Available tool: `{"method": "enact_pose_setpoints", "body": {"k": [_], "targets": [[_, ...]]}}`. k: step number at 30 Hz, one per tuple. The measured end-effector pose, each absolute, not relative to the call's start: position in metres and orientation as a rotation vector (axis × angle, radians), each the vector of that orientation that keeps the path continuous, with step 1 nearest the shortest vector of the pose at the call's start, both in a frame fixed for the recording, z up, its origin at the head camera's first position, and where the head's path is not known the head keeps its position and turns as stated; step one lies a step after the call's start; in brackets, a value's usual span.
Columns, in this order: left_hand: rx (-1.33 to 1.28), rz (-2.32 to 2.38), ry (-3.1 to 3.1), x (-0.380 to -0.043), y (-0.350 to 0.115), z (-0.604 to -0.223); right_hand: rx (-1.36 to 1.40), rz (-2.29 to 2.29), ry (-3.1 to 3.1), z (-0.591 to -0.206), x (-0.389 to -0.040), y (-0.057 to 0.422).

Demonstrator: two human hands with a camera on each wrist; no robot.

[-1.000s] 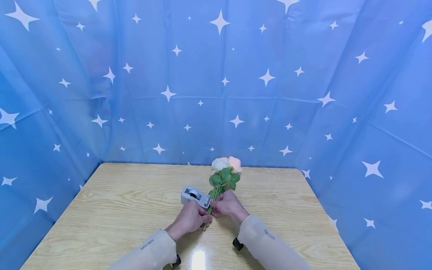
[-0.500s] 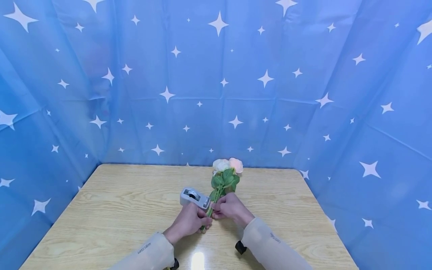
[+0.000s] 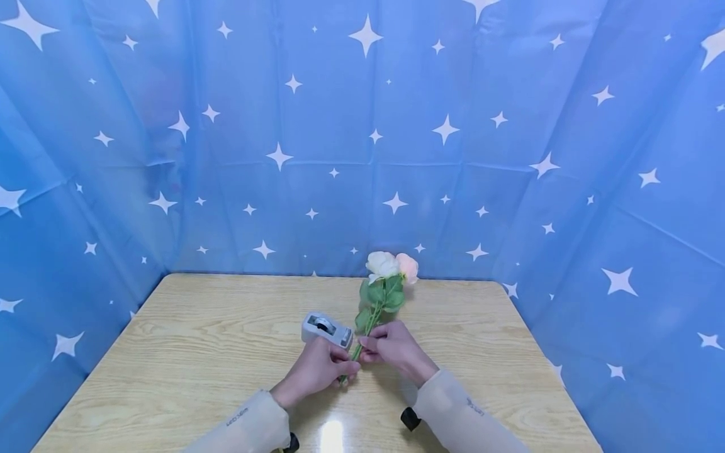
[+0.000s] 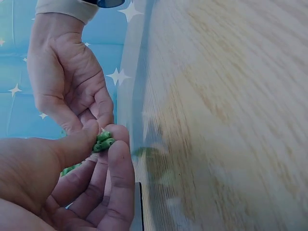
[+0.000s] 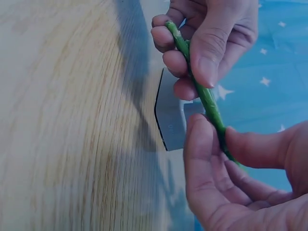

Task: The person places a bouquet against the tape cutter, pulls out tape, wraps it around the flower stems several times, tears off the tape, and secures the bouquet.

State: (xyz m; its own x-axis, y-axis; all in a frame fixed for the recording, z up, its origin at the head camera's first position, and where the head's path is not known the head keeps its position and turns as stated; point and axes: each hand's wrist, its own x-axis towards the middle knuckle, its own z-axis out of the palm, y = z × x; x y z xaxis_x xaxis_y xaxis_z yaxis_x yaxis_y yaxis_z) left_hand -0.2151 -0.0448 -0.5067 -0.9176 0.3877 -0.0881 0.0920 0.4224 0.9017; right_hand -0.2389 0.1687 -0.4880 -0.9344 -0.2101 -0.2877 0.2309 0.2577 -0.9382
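Note:
A small bunch of flowers, one white bloom (image 3: 382,264) and one pale pink bloom (image 3: 408,268), leans toward the back of the table. Its green stems (image 5: 208,102) run down between both hands. My left hand (image 3: 317,371) pinches the lower stem ends between thumb and fingers; the cut tips show in the left wrist view. Higher up, just under the leaves (image 3: 386,293), my right hand (image 3: 396,349) pinches the same stems. A grey-white tape dispenser (image 3: 325,328) with a roll in it stands directly beside the stems, behind my left hand.
The hands work over a light wood-grain table (image 3: 226,333). Its back edge meets a blue curtain (image 3: 317,126) printed with white stars, which also hangs along both sides.
The flowers have risen slightly and shifted to the right. My right hand has moved a little to the right, while the left hand and the dispenser stay nearly in place.

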Motion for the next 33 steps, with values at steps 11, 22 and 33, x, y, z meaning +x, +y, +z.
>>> {"method": "enact_pose_setpoints", "body": {"k": [11,22,33], "targets": [[0.480,1.625,2.256,-0.216,-0.052,-0.505,-0.095,-1.793,2.188,-0.482,-0.233,0.174],[0.528,1.714,2.007,-0.213,-0.058,-0.498,-0.203,-1.793,2.277,-0.472,-0.226,0.173],[0.530,1.798,1.919,-0.211,-0.058,-0.495,-0.232,-1.871,2.147,-0.469,-0.231,0.176]]}}
